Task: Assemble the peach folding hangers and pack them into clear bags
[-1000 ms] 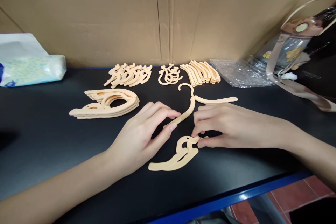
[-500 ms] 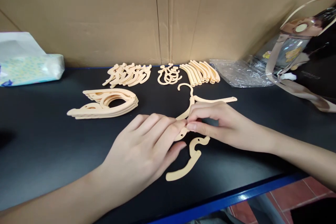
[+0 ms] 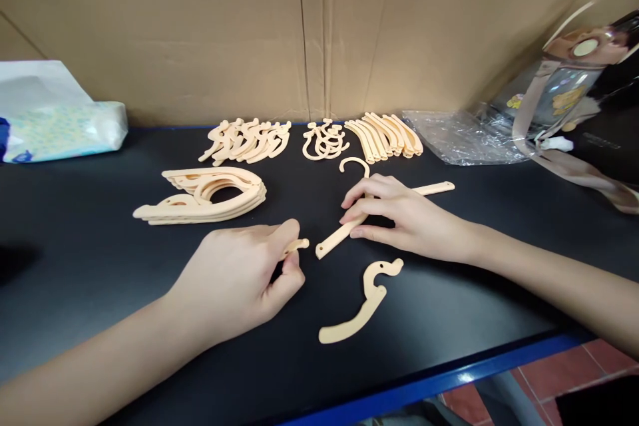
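Observation:
My left hand is closed in a pinch on a peach plastic curved piece, mostly hidden under the fingers. My right hand rests with curled fingers on a part-built peach hanger, whose hook points away and whose arms reach left-down and right. A loose curved hanger piece lies on the black table just below my right hand.
A stack of folded hangers lies at the left. Rows of peach parts, hooks and arms line the cardboard wall. Tissue pack far left; clear plastic bag and a strapped bottle right.
My left hand lifted one curved piece off the pair and drew back left with it. My right hand moved up onto the hanger's centre. One curved piece stayed on the table.

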Available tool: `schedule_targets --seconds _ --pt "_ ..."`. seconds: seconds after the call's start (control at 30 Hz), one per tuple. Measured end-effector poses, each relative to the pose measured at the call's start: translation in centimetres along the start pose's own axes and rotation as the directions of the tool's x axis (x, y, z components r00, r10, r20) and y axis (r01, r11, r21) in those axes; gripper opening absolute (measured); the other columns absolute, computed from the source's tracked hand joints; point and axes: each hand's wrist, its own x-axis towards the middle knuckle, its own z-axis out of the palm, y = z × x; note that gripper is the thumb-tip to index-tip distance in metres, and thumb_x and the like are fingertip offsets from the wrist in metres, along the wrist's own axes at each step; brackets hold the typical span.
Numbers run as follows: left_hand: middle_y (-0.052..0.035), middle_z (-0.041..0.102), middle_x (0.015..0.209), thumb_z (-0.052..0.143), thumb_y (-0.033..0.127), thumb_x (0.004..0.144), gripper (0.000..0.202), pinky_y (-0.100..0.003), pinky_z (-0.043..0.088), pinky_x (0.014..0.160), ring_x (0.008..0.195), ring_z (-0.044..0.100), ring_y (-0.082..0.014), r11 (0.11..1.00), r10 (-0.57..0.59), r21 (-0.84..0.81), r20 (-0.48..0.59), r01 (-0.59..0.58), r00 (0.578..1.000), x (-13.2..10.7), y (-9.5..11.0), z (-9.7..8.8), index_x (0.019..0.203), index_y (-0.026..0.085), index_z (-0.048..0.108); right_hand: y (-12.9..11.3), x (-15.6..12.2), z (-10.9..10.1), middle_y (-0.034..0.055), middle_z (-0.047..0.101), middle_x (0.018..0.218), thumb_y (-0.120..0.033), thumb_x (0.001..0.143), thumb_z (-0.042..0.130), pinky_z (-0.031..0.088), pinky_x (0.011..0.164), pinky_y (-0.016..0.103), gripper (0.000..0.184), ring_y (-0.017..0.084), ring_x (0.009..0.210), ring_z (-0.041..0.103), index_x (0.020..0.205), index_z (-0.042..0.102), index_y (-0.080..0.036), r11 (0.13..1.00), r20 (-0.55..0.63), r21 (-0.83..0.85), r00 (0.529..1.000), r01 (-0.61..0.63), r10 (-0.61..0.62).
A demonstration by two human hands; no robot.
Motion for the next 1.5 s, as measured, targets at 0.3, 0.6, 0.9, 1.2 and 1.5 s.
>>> schedule_targets --seconds 0.3,0.6,0.9,1.2,1.5 --pt "0.0057 0.042 0.05 0.038 0.058 0.098 0.045 -0.026 0.02 0.045 0.041 0.041 -0.0133 0.999 0.031 -0.01 -0.042 -0.032 0.999 -0.4 -1.2 0.1 0.07 0.024 0.037 -0.7 0.4 0.4 0.0019 0.068 0.091 -0.03 0.097 0.059 0.036 0.094 0.036 0.01 0.017 0.091 0.058 0.096 0.063 -0.02 0.986 -0.029 0.161 0.999 0.043 -0.039" --pt "0.0051 0.045 0.05 0.037 0.048 0.1 0.039 -0.027 0.02 0.047 0.041 0.041 -0.0134 0.997 0.024 -0.071 -0.043 -0.027 0.999 -0.6 -1.2 1.1 0.071 0.023 0.041 -0.7 0.4 0.8 0.0015 0.071 0.087 -0.032 0.091 0.067 0.039 0.087 0.034 0.012 0.018 0.087 0.062 0.089 0.066 -0.02 0.968 -0.061 0.249 0.997 -0.026 0.042" --pt "0.007 0.042 0.049 0.039 0.043 0.1 0.033 -0.026 0.02 0.045 0.039 0.039 -0.0125 0.995 0.028 -0.096 -0.042 -0.032 0.999 -0.4 -1.2 1.1 0.073 0.024 0.036 -0.7 0.5 0.8 0.0011 0.072 0.088 -0.033 0.09 0.069 0.035 0.085 0.033 0.014 0.016 0.085 0.063 0.087 0.067 -0.019 0.958 -0.044 0.281 0.997 -0.055 0.07" --pt "0.006 0.048 0.05 0.029 0.038 0.104 0.032 -0.028 0.022 0.043 0.038 0.047 -0.0146 0.993 0.117 0.021 -0.042 -0.116 0.992 -0.4 -1.1 1.4 0.076 0.024 0.037 -0.7 0.5 0.8 -0.0002 0.071 0.085 -0.03 0.089 0.07 0.035 0.085 0.033 0.013 0.015 0.085 0.063 0.085 0.065 -0.019 0.96 -0.037 0.275 0.997 -0.06 0.073" --pt "0.0027 0.052 0.05 0.021 0.027 0.105 0.043 -0.029 0.028 0.039 0.038 0.058 -0.0157 0.966 0.201 0.165 -0.006 -0.197 0.98 0.4 -0.2 -0.3 0.07 0.021 0.044 -0.7 0.6 0.7 0.0007 0.072 0.084 -0.031 0.09 0.069 0.039 0.078 0.029 0.013 0.014 0.079 0.061 0.086 0.068 -0.018 0.95 -0.036 0.307 0.997 -0.054 0.068"
